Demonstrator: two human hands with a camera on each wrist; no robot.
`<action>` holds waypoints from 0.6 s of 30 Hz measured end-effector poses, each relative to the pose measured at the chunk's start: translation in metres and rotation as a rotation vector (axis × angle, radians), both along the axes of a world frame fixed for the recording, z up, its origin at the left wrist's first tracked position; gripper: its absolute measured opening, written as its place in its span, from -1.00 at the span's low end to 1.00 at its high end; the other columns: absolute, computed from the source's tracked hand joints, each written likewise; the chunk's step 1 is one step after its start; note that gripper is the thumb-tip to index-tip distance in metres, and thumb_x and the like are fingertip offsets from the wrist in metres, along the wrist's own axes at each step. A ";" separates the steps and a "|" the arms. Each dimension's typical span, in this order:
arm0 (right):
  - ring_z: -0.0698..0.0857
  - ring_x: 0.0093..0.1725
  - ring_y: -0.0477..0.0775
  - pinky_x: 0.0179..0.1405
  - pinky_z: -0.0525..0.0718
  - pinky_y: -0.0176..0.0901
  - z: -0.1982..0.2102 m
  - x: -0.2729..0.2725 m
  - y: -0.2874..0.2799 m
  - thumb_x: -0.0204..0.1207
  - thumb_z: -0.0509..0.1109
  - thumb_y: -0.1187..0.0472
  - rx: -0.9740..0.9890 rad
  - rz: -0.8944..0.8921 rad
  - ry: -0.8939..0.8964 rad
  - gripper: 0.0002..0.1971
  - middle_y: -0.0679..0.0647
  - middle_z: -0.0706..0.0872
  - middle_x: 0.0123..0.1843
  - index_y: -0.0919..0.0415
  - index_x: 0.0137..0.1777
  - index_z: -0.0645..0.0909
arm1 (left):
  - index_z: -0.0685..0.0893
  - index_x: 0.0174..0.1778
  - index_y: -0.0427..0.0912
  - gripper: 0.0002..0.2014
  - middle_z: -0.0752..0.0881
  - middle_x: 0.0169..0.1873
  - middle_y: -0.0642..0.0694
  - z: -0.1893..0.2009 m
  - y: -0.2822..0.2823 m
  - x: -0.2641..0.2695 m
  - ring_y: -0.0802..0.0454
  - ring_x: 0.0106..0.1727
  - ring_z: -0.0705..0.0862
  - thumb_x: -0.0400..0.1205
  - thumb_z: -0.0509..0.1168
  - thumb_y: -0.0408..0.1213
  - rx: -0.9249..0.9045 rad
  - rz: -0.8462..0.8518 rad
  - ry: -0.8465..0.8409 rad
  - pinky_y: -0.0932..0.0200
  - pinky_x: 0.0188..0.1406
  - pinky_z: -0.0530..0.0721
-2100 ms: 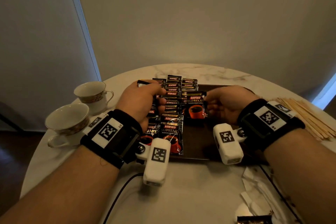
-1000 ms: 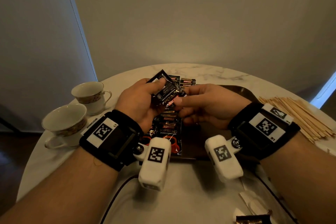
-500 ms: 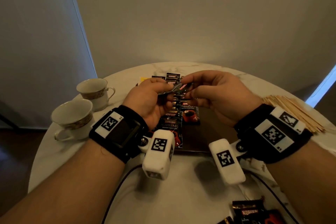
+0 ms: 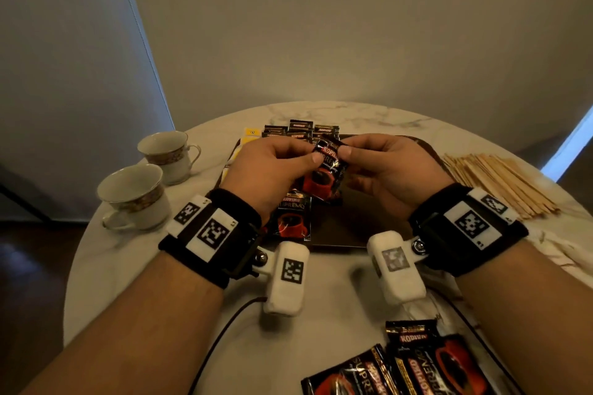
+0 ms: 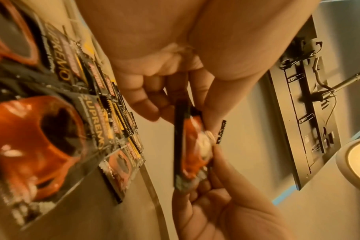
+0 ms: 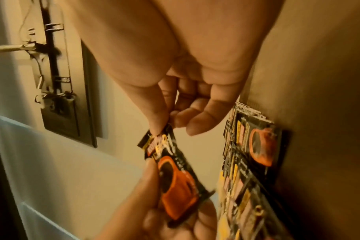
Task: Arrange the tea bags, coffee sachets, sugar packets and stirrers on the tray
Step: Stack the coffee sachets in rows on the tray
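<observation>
Both hands hold one black coffee sachet (image 4: 325, 170) with a red cup print above the dark tray (image 4: 356, 224). My left hand (image 4: 308, 160) pinches its upper left edge, and my right hand (image 4: 346, 151) pinches its top right corner. In the right wrist view the sachet (image 6: 175, 172) hangs tilted from thumb and forefinger. In the left wrist view the sachet (image 5: 188, 146) appears edge-on between both hands. Rows of overlapping sachets (image 4: 301, 131) lie on the tray's left part, the nearest sachet (image 4: 292, 218) by my left wrist. Yellow tea bags (image 4: 251, 132) peek out at the tray's far left.
Wooden stirrers (image 4: 500, 183) lie fanned on the table to the right of the tray. Two teacups (image 4: 167, 154) (image 4: 134, 196) stand at the left. Loose coffee sachets (image 4: 417, 365) lie at the near edge, by white packets (image 4: 564, 253). A dark cable (image 4: 224, 327) runs under my left wrist.
Both hands left the rows on the tray, lifted one sachet and turned it, so its printed face now points toward me. The view has tilted down and shows loose sachets near me.
</observation>
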State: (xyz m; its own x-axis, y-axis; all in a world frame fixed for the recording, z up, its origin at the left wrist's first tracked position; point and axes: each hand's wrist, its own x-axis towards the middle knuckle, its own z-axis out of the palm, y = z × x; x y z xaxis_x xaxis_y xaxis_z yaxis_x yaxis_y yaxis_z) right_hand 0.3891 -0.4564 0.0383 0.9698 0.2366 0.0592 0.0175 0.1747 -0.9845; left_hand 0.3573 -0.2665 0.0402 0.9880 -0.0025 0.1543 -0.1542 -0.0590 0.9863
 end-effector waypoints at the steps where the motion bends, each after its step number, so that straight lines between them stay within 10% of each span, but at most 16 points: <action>1: 0.83 -0.11 0.06 -0.16 0.82 -0.11 0.001 -0.001 0.000 0.49 0.51 0.31 0.039 0.022 0.023 -0.87 0.14 0.87 -0.08 0.26 0.02 0.76 | 0.87 -0.13 -0.11 -0.90 0.89 -0.11 -0.22 -0.002 0.001 0.000 -0.21 -0.05 0.87 0.58 0.52 -0.41 -0.006 -0.037 0.009 -0.21 0.12 0.83; 7: 0.80 -0.19 0.05 -0.14 0.78 -0.08 0.001 -0.001 0.003 0.53 0.49 0.26 0.186 0.018 0.119 -0.87 0.11 0.84 -0.11 0.21 0.06 0.70 | 0.64 -0.04 -0.11 -0.67 0.80 -0.17 -0.09 -0.005 0.006 0.001 -0.08 -0.12 0.83 0.48 0.56 -0.57 -0.044 -0.099 -0.067 0.04 -0.18 0.80; 11: 0.80 -0.19 0.06 -0.13 0.80 -0.06 -0.002 -0.001 0.002 0.40 0.58 0.18 0.035 0.046 0.095 -0.72 0.11 0.83 -0.14 0.25 0.07 0.69 | 0.85 0.01 -0.02 -0.69 0.87 0.07 -0.07 -0.004 0.007 -0.001 -0.12 0.10 0.86 0.56 0.51 -0.56 0.048 -0.034 -0.135 -0.22 0.13 0.83; 18: 0.77 -0.33 -0.07 -0.33 0.72 -0.20 -0.011 0.003 0.002 0.58 0.50 0.36 -0.160 -0.068 0.160 -0.89 0.11 0.84 -0.17 0.27 0.07 0.74 | 0.81 0.24 0.00 -0.61 0.85 0.13 0.00 -0.010 0.012 0.008 0.03 0.18 0.83 0.52 0.58 -0.40 -0.029 0.068 -0.040 -0.12 0.22 0.80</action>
State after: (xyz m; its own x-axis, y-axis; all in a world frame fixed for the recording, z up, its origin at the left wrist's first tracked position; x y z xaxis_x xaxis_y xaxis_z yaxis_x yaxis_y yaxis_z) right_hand 0.3917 -0.4542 0.0273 0.9778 0.1647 -0.1296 -0.1346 0.0195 -0.9907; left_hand 0.3654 -0.2542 0.0303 0.9787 0.0698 0.1929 -0.1903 -0.0424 0.9808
